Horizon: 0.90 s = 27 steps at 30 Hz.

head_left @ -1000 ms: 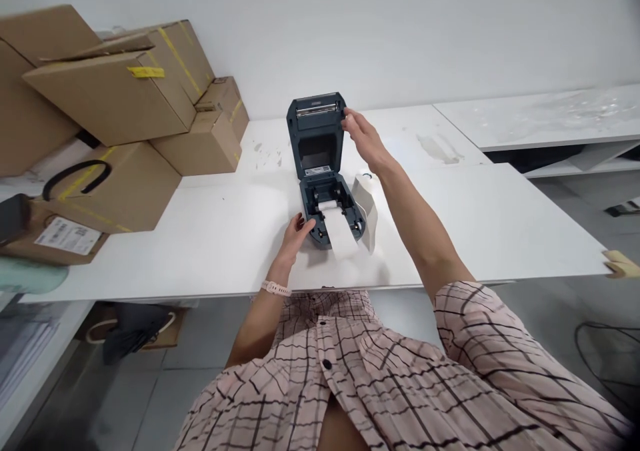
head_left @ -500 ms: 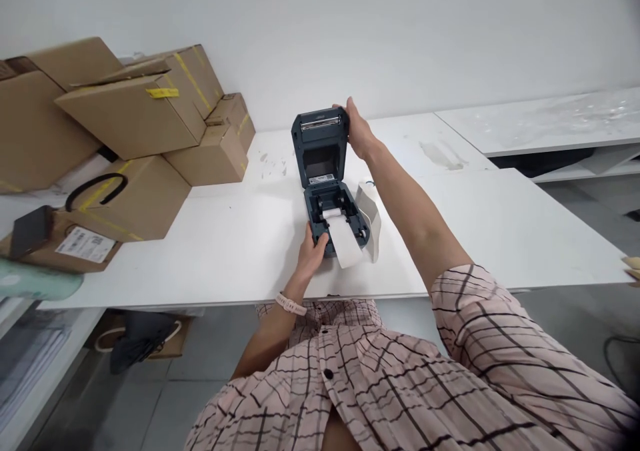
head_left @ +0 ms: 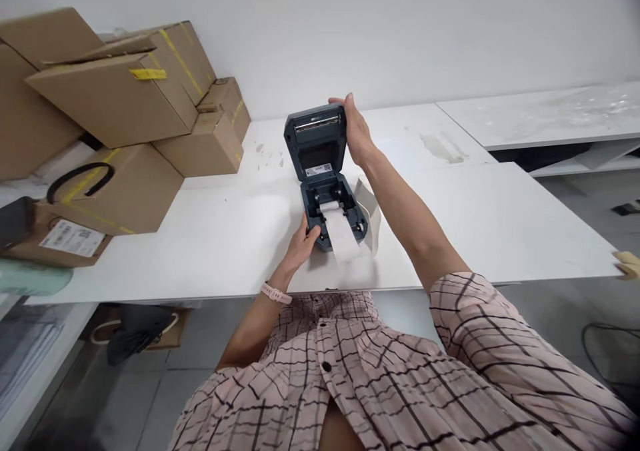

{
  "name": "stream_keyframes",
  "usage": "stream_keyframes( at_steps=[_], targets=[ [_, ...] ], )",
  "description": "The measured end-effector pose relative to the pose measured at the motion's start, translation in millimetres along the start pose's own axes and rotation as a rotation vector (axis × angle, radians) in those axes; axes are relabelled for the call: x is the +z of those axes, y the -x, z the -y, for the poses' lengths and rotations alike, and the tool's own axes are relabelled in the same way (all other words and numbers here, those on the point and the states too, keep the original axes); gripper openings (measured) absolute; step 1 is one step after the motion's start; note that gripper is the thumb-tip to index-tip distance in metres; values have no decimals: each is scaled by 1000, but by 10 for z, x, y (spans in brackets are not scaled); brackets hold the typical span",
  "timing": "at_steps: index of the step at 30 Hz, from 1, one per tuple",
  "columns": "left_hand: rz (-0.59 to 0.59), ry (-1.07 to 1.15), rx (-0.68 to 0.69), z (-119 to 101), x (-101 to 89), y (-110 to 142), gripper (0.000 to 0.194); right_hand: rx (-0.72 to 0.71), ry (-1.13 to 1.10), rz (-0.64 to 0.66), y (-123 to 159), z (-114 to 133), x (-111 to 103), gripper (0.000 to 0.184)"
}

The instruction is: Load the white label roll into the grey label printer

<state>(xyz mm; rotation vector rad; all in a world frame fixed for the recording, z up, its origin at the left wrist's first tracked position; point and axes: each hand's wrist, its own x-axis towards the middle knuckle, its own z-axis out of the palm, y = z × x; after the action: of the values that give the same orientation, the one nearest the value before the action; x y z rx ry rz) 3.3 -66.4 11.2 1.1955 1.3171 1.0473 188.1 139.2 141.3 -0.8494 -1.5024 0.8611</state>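
Note:
A small dark blue label printer [head_left: 334, 219] stands open on the white table [head_left: 210, 244], with its lid [head_left: 316, 141] raised. A white paper roll lies inside and a strip of paper [head_left: 344, 239] runs out over the front. My right hand [head_left: 356, 131] grips the top right edge of the lid. My left hand [head_left: 301, 246] is closed on the front left corner of the printer base. A loose curl of white label strip [head_left: 370, 212] lies at the printer's right side.
Several cardboard boxes [head_left: 125, 104] are stacked at the table's left rear. A paper bag with a black handle [head_left: 75, 198] lies at the far left. Another white tabletop [head_left: 545, 114] runs along the right rear. A bag [head_left: 135, 328] sits on the floor under the table.
My right hand moved from the lid's side to grip its top edge. My left hand closed onto the printer's front corner. The lid has tipped slightly forward.

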Motion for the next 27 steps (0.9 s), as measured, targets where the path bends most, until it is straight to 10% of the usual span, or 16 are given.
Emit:
stream_keyframes(
  at_steps=[3,12,27],
  targets=[
    [45,-40,14,-6,54,39,83,-10,17,22,-17,-26,-25,86],
    [-316,-359,333,246,482,540,60,-10,0,-11,-83,-175,-143,86],
    [-184,-685,702,285,-25,108,23,3,2,-30,-113,-193,-115,93]
  ],
)
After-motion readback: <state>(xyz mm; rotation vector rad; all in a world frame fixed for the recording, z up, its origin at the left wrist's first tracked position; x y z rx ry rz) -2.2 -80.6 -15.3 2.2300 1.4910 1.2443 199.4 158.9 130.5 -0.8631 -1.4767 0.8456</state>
